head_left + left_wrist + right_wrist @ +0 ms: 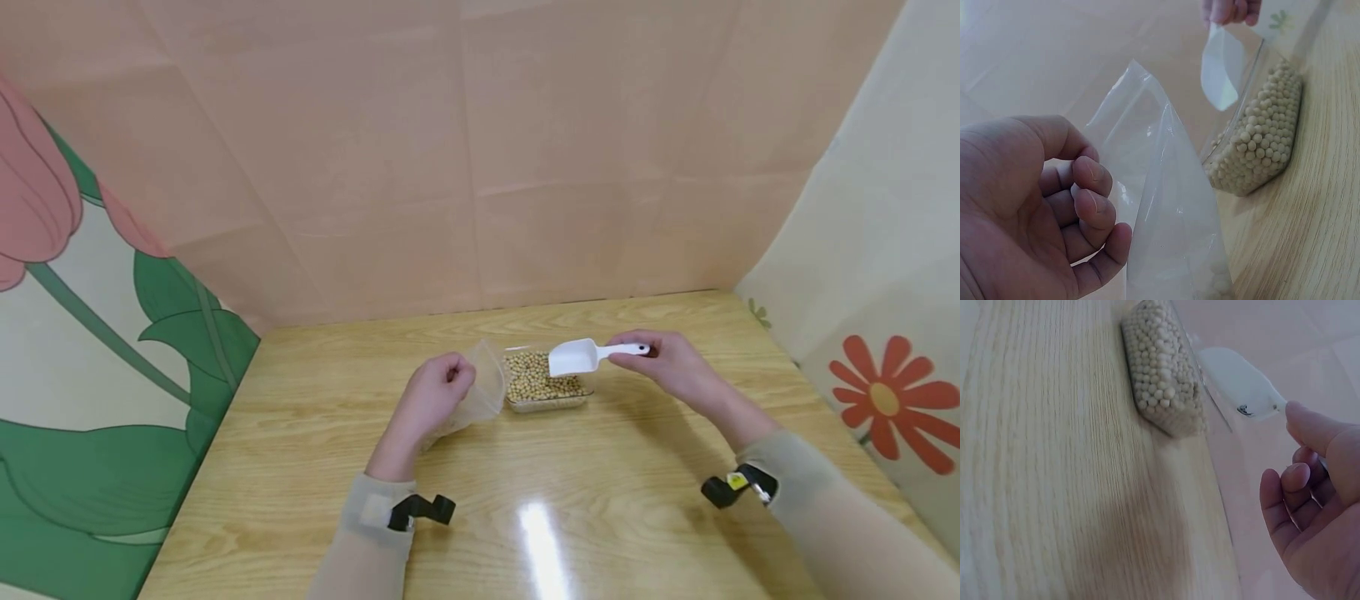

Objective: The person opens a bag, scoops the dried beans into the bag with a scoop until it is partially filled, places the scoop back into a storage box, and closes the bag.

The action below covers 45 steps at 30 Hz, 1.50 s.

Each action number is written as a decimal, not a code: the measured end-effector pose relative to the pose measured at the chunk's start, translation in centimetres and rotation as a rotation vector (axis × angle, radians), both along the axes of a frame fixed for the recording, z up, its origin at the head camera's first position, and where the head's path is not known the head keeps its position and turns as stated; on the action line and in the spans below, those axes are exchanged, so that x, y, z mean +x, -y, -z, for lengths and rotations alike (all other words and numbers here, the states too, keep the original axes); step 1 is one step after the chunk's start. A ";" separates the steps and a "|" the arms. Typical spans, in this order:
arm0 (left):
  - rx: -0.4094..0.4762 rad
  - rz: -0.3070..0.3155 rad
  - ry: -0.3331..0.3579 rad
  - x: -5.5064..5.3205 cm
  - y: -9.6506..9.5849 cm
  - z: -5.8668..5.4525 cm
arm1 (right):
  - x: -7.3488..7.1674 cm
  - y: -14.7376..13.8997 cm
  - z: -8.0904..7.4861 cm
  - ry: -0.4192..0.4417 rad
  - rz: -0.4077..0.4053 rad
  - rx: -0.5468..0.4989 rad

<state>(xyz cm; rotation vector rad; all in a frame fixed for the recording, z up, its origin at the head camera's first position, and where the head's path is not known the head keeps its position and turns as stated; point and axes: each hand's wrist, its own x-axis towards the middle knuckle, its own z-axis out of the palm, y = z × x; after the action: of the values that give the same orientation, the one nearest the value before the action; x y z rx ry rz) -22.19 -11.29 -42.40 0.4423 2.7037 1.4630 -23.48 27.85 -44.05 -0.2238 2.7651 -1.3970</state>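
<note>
My left hand (437, 390) pinches the edge of a clear plastic bag (483, 387), whose mouth leans toward the container. Low in the bag a few pale beans (1219, 281) show through the film in the left wrist view. My right hand (667, 367) holds a white scoop (573, 358) by its handle, thumb on top. The scoop's head hovers over a clear rectangular container (551, 405) filled with round yellowish soybeans (534, 377). Whether any beans lie in the scoop cannot be made out.
Everything rests on a light wood-grain table (300, 500). A pink covering (465, 167) hangs behind its far edge. Walls with painted flowers (885, 400) stand on both sides. A small black wrist camera (423, 510) sits on each forearm.
</note>
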 end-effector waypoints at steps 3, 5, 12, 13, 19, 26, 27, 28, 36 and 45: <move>0.002 -0.001 0.003 0.0 0.0 0.0 | -0.4 -0.1 -0.2 -0.011 -0.021 0.030; 0.003 -0.002 0.004 0.0 0.0 0.0 | -0.6 0.0 -0.5 -0.033 -0.040 0.059; -0.003 -0.004 -0.003 -0.1 0.1 0.1 | -1.1 0.4 -1.9 -0.114 -0.116 0.162; -0.001 -0.003 -0.002 -0.1 0.1 0.1 | -1.2 0.5 -2.1 -0.123 -0.121 0.176; 0.000 -0.004 0.003 -0.1 0.1 0.1 | -1.5 1.0 -2.6 -0.155 -0.135 0.230; -0.003 -0.006 0.004 -0.1 0.1 0.0 | -1.8 1.6 -2.1 -0.138 -0.148 0.216; -0.002 -0.006 0.006 -0.1 0.1 0.0 | -1.8 1.8 -1.9 -0.136 -0.150 0.208; -0.002 -0.007 0.008 -0.1 0.1 0.0 | -1.8 1.9 -1.7 -0.138 -0.152 0.202; 0.004 -0.007 0.013 0.0 0.1 -0.1 | -1.9 2.8 -0.2 -0.095 -0.163 0.150; 0.003 -0.004 0.019 0.0 0.1 -0.1 | -1.9 3.3 1.8 0.066 -0.122 0.003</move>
<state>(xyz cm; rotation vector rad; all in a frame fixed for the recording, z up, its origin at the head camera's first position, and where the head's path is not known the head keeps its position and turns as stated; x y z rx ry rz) -22.20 -11.43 -42.31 0.4221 2.6897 1.4647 -25.40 24.59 -45.84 -0.3337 2.6517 -1.3460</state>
